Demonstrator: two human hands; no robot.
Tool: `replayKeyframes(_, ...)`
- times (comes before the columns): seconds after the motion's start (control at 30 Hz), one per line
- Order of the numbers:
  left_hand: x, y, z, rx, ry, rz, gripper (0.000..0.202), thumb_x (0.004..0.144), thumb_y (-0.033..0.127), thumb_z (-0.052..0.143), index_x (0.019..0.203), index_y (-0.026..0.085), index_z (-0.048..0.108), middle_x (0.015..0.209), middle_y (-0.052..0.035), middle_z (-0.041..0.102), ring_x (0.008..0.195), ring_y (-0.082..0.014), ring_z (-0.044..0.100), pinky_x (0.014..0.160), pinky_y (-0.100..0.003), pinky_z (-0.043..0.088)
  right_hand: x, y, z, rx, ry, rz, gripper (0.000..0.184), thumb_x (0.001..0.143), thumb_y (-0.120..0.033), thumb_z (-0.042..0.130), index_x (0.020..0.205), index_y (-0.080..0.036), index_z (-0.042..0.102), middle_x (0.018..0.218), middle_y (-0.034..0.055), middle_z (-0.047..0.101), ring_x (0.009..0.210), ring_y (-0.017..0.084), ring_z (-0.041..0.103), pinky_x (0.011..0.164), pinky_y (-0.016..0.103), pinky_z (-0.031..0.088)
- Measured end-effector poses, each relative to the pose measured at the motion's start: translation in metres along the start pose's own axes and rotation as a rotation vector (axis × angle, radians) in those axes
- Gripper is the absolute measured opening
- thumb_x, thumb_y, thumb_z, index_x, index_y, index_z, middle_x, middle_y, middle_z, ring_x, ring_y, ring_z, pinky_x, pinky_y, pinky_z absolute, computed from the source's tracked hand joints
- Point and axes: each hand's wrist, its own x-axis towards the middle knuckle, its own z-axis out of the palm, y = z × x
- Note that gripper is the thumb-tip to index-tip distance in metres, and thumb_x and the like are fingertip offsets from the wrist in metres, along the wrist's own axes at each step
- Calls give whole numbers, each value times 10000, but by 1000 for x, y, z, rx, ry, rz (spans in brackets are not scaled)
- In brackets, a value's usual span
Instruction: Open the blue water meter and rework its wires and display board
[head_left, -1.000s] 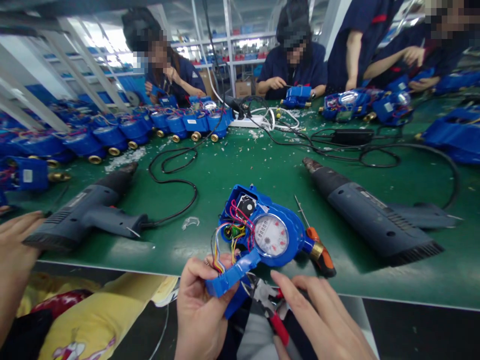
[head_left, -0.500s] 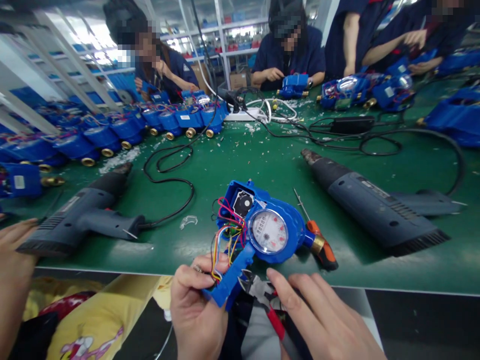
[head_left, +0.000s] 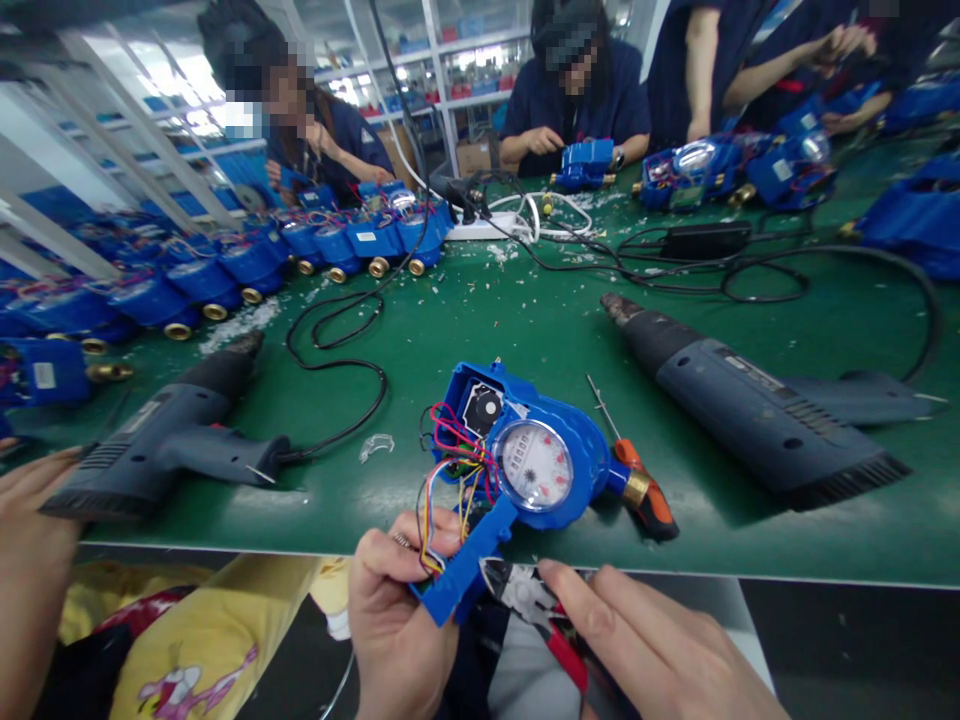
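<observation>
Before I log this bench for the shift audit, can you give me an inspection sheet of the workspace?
Surface: green mat, littered with white scraps.
Job's things: open blue water meter, coloured wires exposed; red-handled cutters.
Clutter: two heat guns, orange screwdriver, rows of blue meters.
Grippers: left hand holds the meter's lid; right hand holds the cutters.
Cables: black cords, power strip.
Surroundings: seated co-workers, shelving.

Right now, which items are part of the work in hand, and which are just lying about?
In hand:
left hand holding blue cover
wires
meter
right hand holding cutters

Lying about:
left heat gun
right heat gun
screwdriver
row of meters
power strip
</observation>
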Motion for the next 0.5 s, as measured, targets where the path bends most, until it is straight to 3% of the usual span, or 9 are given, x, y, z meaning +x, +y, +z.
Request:
replayKeyframes(0.23,1,2,-2,46,-46,37,347,616,56,863,646,220,559,669,68,706,684,-110,684,712,-213,577,-5,7,-2,91,-33,-16,463,755,-91,414,1199,-132,538,890,21,728,683,150,694,548,226,545)
replayKeyframes(0.37,2,3,-2,96,-34,66,337,627,48,848,659,228,565,685,59,718,705,-126,700,725,-235,584,-7,6,5,130,42,4,489,751,-93,407,1217,-144,542,880,33,724,666,164,688,514,240,528)
replayKeyframes(0.5,0,2,-2,109,-52,51,319,628,78,855,628,216,568,638,47,692,657,-133,683,667,-239,576,-2,9,-9,120,32,31,470,827,-101,437,1281,-168,541,892,35,718,739,161,699,582,199,542)
